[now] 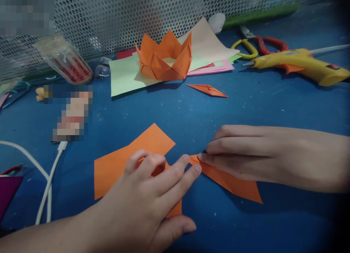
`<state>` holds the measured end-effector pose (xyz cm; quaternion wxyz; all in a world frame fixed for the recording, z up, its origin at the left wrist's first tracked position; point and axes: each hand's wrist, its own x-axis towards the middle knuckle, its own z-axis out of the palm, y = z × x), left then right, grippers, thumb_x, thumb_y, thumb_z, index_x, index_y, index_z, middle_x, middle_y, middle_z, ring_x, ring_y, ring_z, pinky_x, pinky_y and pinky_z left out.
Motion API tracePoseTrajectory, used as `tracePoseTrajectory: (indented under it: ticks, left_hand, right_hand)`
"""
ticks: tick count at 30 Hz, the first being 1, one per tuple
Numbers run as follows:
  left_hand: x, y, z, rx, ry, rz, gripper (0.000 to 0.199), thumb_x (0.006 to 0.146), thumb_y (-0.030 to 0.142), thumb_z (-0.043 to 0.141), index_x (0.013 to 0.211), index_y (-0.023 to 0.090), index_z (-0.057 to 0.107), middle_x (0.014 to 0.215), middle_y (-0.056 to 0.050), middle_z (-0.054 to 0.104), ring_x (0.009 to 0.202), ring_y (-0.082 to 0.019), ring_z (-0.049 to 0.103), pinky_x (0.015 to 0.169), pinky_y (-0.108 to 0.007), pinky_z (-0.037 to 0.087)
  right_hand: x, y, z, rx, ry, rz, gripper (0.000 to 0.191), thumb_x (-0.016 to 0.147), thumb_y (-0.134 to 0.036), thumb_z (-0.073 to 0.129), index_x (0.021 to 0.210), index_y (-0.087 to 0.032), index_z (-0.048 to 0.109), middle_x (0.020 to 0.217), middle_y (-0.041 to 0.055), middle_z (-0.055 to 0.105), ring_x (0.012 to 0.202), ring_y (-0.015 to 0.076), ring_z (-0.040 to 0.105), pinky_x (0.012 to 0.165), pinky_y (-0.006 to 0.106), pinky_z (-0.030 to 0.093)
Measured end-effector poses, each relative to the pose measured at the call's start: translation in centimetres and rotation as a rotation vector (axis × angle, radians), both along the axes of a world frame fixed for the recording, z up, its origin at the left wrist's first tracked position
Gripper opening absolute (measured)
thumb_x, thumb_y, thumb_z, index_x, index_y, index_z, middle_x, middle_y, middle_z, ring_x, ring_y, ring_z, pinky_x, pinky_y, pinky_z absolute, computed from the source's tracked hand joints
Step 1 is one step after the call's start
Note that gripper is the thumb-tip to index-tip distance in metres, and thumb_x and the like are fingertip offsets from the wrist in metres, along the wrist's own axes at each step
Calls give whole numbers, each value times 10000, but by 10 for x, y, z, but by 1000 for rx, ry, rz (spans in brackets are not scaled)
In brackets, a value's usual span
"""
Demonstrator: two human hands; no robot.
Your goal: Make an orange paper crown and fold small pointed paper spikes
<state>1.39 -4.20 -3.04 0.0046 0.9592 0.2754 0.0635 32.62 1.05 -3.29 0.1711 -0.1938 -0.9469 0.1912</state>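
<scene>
A folded strip of orange paper lies on the blue tabletop, narrowing to a point at its left end. My left hand stretches its index and middle fingers to that tip, touching it, with the thumb spread apart. Under this hand lie flat orange paper sheets, partly hidden. My right hand is closed on the folded paper from above, its fingers together along the upper edge and one fingertip near the point. The hand covers much of the strip, and its thumb cannot be made out.
Behind stands an orange folded paper crown on a green sheet. A small folded orange piece lies in front. At right are a yellow glue gun and red-handled pliers. At left are a jar and a white cable.
</scene>
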Motion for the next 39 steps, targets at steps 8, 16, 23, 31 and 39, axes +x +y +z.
tracePoseTrajectory:
  ticks: [8,16,23,31,39]
  left_hand:
    - [-1,-3,-4,-65,-22,25,629,1286,623,397,1775,268,571,1744,8,673,1289,-302,662,1193,-470,449]
    - [0,-5,-2,-111,-22,43,652,1250,687,481,1758,295,596,1752,15,660,1328,-304,672,1261,-470,441]
    - [-1,-2,-2,-168,-71,0,719,1295,650,222,1765,231,570,1773,-23,641,1664,-271,528,1402,-446,275]
    - [-5,-2,3,-172,-108,-5,696,1282,649,357,1730,178,606,1724,-99,689,1640,-310,561,1416,-476,334]
    - [-8,4,14,-149,-191,-113,563,1308,511,410,1599,132,707,1520,-88,834,1523,-243,695,1379,-391,400]
  right_hand:
    - [3,-5,-10,275,35,3,626,1288,-264,179,1167,-240,793,1110,64,784,993,230,741,836,365,627]
    - [7,-5,2,233,42,-65,497,1277,-248,377,983,-243,777,898,30,728,811,208,641,751,379,547]
    - [25,0,-1,462,-67,-125,510,1242,-343,484,736,-296,525,636,-13,509,622,220,450,699,443,376]
    - [-4,-21,-4,280,42,-173,460,1247,-647,438,1252,-259,686,961,42,759,806,239,687,718,406,522]
    - [0,-11,9,507,-23,-24,357,1225,-141,398,1205,-214,747,1120,73,867,931,241,794,835,455,585]
